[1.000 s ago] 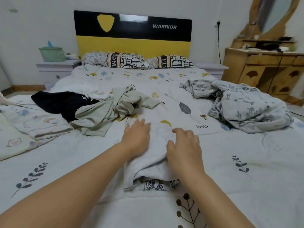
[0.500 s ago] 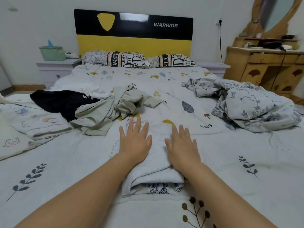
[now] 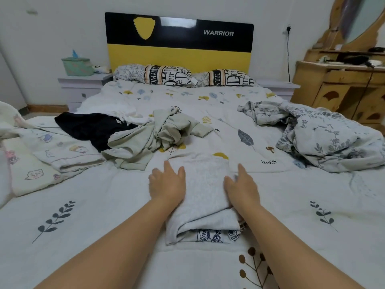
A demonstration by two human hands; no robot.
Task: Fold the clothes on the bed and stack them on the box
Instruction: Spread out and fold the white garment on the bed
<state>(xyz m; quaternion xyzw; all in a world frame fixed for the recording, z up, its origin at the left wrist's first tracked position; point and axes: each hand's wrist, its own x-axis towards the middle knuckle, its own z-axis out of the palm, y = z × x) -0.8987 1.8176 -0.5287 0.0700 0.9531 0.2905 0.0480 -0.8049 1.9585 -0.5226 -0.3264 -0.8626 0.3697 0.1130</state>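
A folded pale grey garment (image 3: 205, 192) with a dark print at its near edge lies on the bed (image 3: 93, 207) in front of me. My left hand (image 3: 166, 182) rests flat on its left side, fingers straight. At its right edge lies my right hand (image 3: 241, 186), fingers straight and pointing away from me. Behind them lie an unfolded pale green garment (image 3: 145, 140), a black garment (image 3: 91, 127) and a white one (image 3: 129, 113). No box is in view.
A crumpled floral blanket (image 3: 325, 140) lies at the right. Folded cartoon-print cloths (image 3: 52, 155) lie at the left. Pillows (image 3: 166, 75) sit under the yellow and black headboard. A nightstand (image 3: 81, 84) stands far left, a wooden dresser (image 3: 341, 88) far right.
Both hands have slid apart across the folded grey garment, from its middle out to its left and right sides. The fingers went from slightly bent to straight.
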